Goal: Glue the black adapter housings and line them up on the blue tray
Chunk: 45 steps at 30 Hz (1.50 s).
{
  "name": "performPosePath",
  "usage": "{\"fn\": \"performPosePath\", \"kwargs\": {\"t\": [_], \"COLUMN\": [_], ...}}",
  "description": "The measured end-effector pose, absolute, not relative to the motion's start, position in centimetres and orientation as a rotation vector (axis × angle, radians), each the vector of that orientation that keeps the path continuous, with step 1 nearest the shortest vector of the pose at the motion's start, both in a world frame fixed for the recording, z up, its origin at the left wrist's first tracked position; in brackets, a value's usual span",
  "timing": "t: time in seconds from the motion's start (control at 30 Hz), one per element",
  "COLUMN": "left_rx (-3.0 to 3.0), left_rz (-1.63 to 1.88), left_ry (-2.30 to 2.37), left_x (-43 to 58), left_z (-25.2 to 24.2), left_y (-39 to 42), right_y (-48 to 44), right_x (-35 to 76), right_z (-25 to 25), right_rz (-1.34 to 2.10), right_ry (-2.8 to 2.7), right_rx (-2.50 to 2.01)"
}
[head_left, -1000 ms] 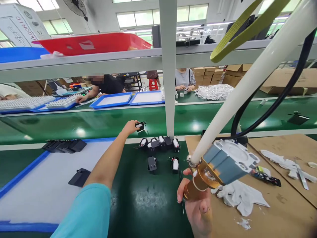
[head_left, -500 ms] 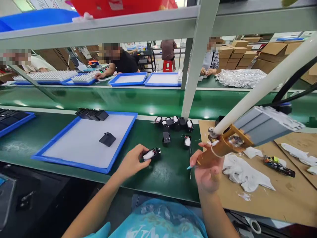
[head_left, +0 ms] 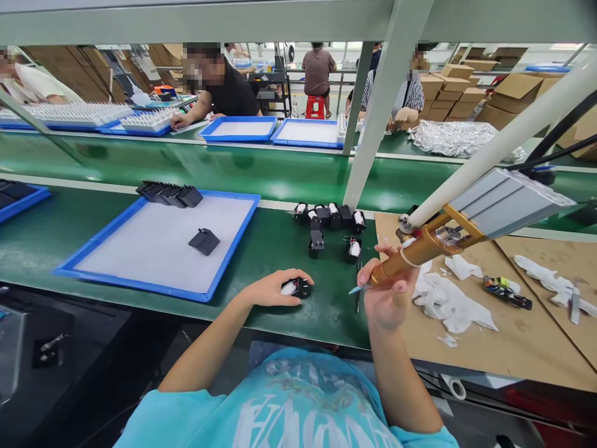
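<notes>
fingers (head_left: 291,275) of the left hand (head_left: 270,290) curl down over a small black and white part (head_left: 296,287) and close on it. part sits on the green mat (head_left: 280,249), near the front edge, just right of the blue tray (head_left: 228,255). right hand (head_left: 388,302) is palm up, fingers wrapped tight round the gold barrel (head_left: 407,264) of a hanging tool. the tool's thin blue tip (head_left: 354,290) points left toward the part, close but apart from it.

open room: bare mat between the tray's right rim and the cardboard sheet (head_left: 504,339). the far side of that gap is closed by a cluster of parts (head_left: 329,218) at the foot of a slanted grey post (head_left: 379,118). mat front edge drops off just under the left wrist. the tool's white tube (head_left: 494,146) and grey block (head_left: 506,200) hang over the cardboard on the right.

materials: mat is glossy green with scuffed pale patches. tray is hard blue plastic with a flat white liner. one matte black cover (head_left: 204,241) lies loose on the liner, and a row of black covers (head_left: 170,195) stands along the tray's far rim. cardboard is brown and flat, with crumpled white rags (head_left: 450,308) on it. barrel is smooth metal and round. grey block is ribbed and boxy. the green conveyor belt (head_left: 224,171) behind is shiny.
</notes>
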<state>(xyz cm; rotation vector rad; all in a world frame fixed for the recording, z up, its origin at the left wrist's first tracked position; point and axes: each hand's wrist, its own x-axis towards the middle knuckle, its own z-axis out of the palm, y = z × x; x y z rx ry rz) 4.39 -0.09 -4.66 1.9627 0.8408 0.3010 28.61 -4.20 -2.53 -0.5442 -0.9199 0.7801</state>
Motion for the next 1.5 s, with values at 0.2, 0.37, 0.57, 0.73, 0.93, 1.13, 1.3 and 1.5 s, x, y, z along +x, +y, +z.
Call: {"fn": "performPosePath", "kwargs": {"t": [0.2,0.37,0.57,0.73,0.93,1.13,1.3,1.5], "left_rx": [2.167,2.029,1.929,1.976,2.008,1.969,1.95,1.872], "left_rz": [0.557,0.638,0.983,1.028,0.965,0.971,0.976,0.929], "left_ry": [1.206,1.368,1.544,1.556,1.582,1.525,1.52,1.529], "left_x": [4.3,3.3,3.9,4.9,6.4,7.0,7.0,7.1], "left_z": [-5.6,-7.8,-10.1,-10.4,-8.5,-6.3,-6.0,-6.0], "left_y": [-3.2,-6.0,-7.5,-7.9,-8.4,-8.5,-8.6,-8.7], "right_y": [-4.5,-4.5,-4.4,-4.2,-4.2,-4.3,-4.4,-4.5], "right_x": [28.4,27.0,24.3,22.4,21.4,21.7,21.7,21.4], "right_z": [-2.3,-1.4,-0.4,0.2,0.5,0.2,0.3,0.7], "right_rz": [0.816,0.925,1.018,1.046,1.067,1.012,0.994,0.985], "right_ry": [-0.888,-0.898,-0.887,-0.854,-0.852,-0.889,-0.893,-0.876], "right_rx": [-0.566,-0.584,-0.509,-0.465,-0.428,-0.508,-0.516,-0.474]}}
